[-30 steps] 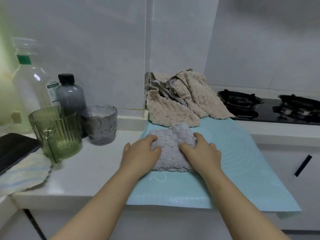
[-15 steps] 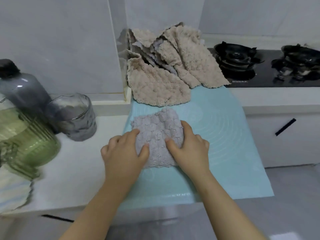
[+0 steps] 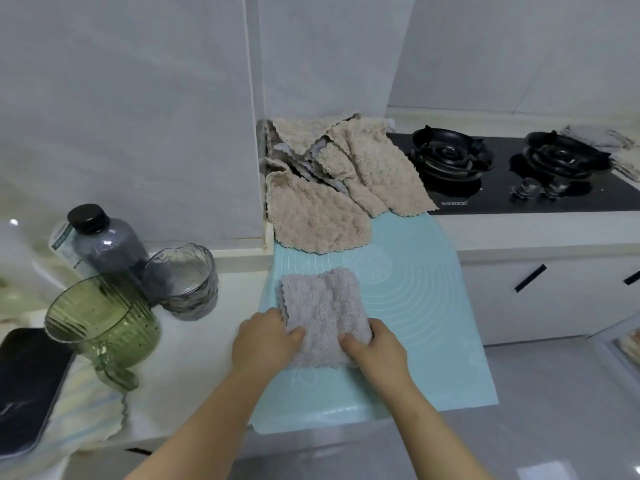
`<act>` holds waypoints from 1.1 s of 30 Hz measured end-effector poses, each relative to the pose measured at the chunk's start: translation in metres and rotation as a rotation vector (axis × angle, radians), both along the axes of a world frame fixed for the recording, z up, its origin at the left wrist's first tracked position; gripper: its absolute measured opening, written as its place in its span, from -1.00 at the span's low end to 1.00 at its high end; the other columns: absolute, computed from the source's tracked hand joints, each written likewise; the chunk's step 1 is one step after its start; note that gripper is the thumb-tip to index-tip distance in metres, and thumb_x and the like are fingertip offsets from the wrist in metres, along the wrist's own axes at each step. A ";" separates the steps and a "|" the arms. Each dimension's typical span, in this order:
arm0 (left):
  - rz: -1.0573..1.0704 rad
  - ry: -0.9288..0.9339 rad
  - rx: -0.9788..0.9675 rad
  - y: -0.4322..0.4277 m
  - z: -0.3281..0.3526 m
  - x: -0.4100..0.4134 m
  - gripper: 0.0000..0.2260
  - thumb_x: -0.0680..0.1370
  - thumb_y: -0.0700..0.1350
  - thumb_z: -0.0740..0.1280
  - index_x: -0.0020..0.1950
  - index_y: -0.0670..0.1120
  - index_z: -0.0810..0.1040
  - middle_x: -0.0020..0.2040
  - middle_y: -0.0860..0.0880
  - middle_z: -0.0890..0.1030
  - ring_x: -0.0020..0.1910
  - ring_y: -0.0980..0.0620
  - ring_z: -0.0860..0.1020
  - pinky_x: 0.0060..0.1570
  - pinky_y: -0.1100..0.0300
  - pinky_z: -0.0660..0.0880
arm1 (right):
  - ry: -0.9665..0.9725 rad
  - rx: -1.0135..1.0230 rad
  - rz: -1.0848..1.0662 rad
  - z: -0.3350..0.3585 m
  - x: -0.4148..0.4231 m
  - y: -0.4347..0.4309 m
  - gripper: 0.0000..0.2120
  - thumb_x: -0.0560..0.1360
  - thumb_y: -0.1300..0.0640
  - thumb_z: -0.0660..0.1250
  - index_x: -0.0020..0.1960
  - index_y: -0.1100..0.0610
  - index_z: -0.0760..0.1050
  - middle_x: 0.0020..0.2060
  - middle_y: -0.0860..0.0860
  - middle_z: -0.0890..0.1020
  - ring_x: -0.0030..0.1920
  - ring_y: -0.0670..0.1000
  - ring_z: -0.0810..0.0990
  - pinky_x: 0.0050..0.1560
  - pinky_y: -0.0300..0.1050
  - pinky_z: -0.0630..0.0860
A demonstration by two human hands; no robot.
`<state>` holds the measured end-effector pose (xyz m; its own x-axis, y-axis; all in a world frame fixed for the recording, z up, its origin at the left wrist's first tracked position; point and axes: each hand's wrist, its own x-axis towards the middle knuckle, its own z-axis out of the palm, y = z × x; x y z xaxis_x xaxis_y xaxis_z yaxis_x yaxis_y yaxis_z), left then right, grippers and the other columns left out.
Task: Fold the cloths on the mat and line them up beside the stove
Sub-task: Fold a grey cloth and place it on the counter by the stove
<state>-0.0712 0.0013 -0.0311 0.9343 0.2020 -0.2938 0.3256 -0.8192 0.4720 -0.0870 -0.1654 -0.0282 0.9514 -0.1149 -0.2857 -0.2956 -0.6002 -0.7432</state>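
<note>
Hard to make out at far right, past the stove [image 3: 502,199]: blurred cloths [image 3: 595,136], cut by the frame edge. Cut off also at left: dark flat thing [image 3: 27,386].

Folded grey cloth [image 3: 322,306] on the front left part of the mat [image 3: 415,323], slightly longer side running away toward the wall, wavy edge to the left. Gripped at both near corners, by left hand [image 3: 265,341] and right hand [image 3: 374,348], thumbs on top, fingers partly hidden by fabric.

Behind, beige pile [image 3: 329,195] at the mat's far end, just beside the stove.

On the counter [image 3: 194,358], jug [image 3: 104,327] and glass [image 3: 183,282], contents unclear; bottle [image 3: 104,244] showing grey inside.
</note>
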 end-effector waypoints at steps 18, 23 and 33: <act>0.089 0.253 -1.325 -0.103 0.053 0.026 -0.73 0.55 -0.35 0.19 0.14 -0.09 0.55 0.09 -0.13 0.61 0.01 -0.10 0.60 -0.02 0.05 0.54 | 0.001 0.839 -0.622 0.045 -0.013 -0.095 -0.84 0.51 0.17 0.31 0.05 0.21 0.45 -0.06 0.16 0.62 -0.15 0.09 0.62 -0.26 -0.07 0.59; 0.003 0.236 -1.336 -0.190 0.065 0.038 -0.80 0.55 -0.31 0.24 0.04 -0.06 0.56 0.03 -0.11 0.64 0.00 -0.10 0.59 0.10 -0.01 0.48 | -0.060 0.893 -0.676 0.057 -0.011 -0.175 -0.92 0.53 0.16 0.27 0.00 0.16 0.45 -0.19 0.09 0.61 -0.23 0.04 0.57 -0.25 -0.11 0.52; 0.000 0.285 -1.353 -0.408 0.075 0.050 -0.82 0.56 -0.27 0.21 -0.05 -0.07 0.57 -0.14 -0.06 0.63 -0.18 -0.02 0.56 -0.18 0.12 0.49 | -0.029 0.899 -0.752 0.071 -0.018 -0.381 -0.89 0.54 0.07 0.26 0.00 0.11 0.46 -0.16 0.07 0.60 -0.17 0.05 0.57 -0.24 -0.13 0.51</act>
